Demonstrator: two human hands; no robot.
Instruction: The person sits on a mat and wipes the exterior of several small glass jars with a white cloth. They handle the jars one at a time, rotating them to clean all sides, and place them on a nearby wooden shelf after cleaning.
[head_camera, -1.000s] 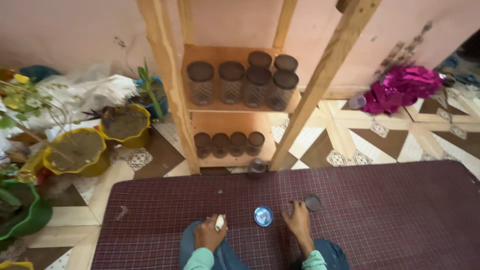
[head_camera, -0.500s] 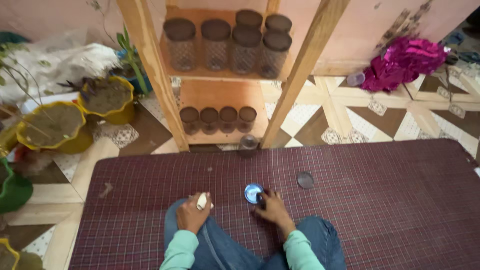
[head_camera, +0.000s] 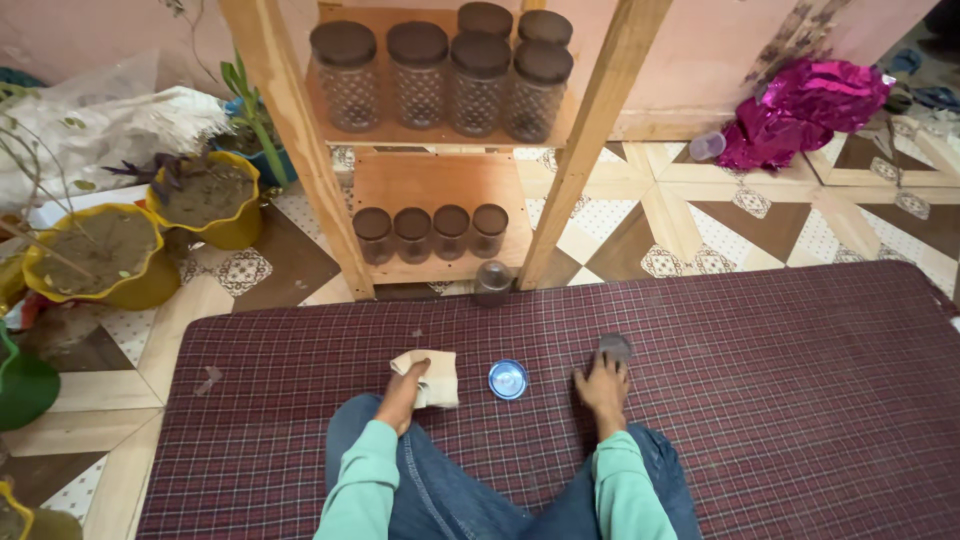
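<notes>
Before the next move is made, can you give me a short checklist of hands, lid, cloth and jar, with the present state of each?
1. Right hand on the dark round lid: ok, fingertips touch it, not gripped.
2. Left hand holds the folded beige cloth: ok, cloth lies on the mat.
3. Small blue metal dish free between the hands: ok, nothing touches it.
4. Small open jar upright at the mat's far edge: ok, no lid on it.
5. Jar clean inside: cannot tell.
6. Checked maroon mat flat around the hands: ok.

Both arms reach forward: left hand in a closed grip, right hand spread flat, palm down.
</notes>
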